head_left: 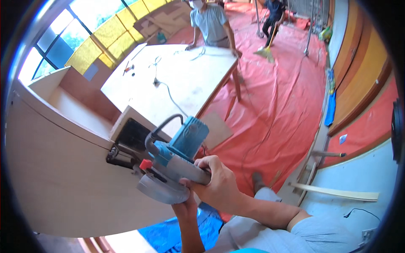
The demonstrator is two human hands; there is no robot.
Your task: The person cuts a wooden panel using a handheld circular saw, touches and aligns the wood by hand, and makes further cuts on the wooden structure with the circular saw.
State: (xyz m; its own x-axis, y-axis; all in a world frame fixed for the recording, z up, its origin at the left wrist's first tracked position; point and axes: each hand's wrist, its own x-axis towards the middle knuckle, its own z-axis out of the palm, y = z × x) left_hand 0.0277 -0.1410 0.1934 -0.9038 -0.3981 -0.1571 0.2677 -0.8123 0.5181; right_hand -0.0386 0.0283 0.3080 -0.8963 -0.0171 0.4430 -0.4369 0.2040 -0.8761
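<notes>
Because both hands sit at the guard side of the teal-and-grey handheld power saw (pixel 190 137), finger injury is the first hazard to assess. Take the saw as the dial's centre; it is held in front of the person, beside the pale, smooth wooden panel (pixel 63 168) at 9 o'clock. The bare right hand (pixel 219 181), at 4 o'clock, is clamped on the saw's grey housing, fingers curled over it. The bare left hand (pixel 186 206), at 5 o'clock, touches the curved grey guard (pixel 162 189) from below; its fingers are mostly hidden, so I cannot tell how firmly it closes.

If the saw is powered and its switch is bumped, the blade could catch a finger; I cannot see whether it is connected. A weak left hold could let the motor end tip and dent the panel. The thin grey cable (pixel 174 99) at 12 o'clock, crossing the broad pale worktable (pixel 126 90), could snag if it feeds the saw. Creased red plastic sheeting (pixel 274 114) at 2 o'clock could catch a foot and cause a stumble.
</notes>
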